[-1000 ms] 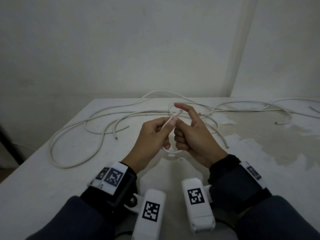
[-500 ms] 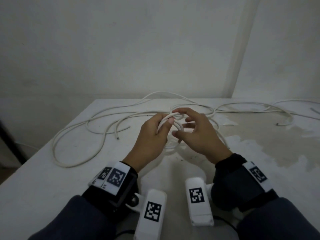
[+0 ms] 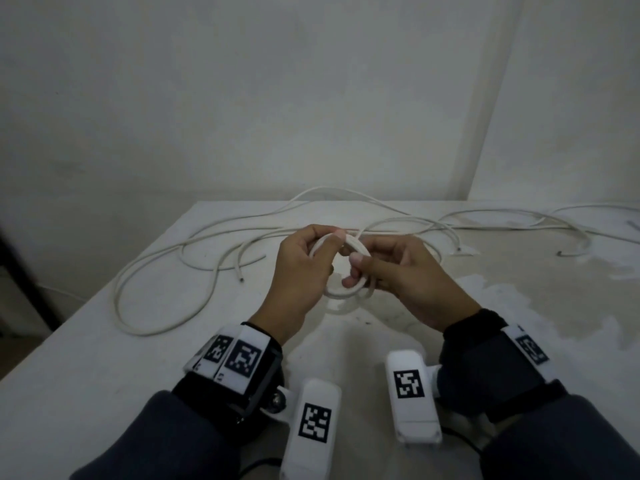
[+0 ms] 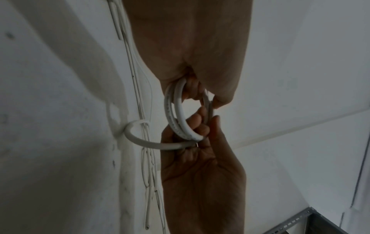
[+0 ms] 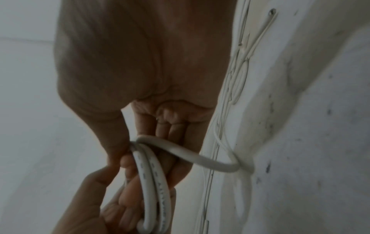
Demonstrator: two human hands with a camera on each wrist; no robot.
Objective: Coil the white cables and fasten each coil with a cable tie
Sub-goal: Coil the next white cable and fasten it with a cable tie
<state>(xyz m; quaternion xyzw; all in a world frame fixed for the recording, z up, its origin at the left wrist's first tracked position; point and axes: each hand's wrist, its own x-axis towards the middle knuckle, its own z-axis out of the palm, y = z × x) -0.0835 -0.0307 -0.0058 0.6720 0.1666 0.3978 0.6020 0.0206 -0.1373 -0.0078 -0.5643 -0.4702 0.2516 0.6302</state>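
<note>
Coil point(image 3: 341, 268): small white ring of two or three turns, held just above the table's middle, one strand trailing down to the surface.
Left hand point(image 3: 301, 268): fingers pinching the coil's top.
Right hand point(image 3: 408, 275): fingers curled round the coil's right side.
Cables point(image 3: 214, 244): loose white loops across the far half.
Table point(image 3: 86, 358): white, stained and patchy towards the right edge.
Room: bare pale walls point(image 3: 277, 98), dim light.

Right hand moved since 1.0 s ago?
Yes. The right hand has come lower against the table's far edge; its raised forefinger has curled down, and its fingers now pinch the small coil that both hands hold.
</note>
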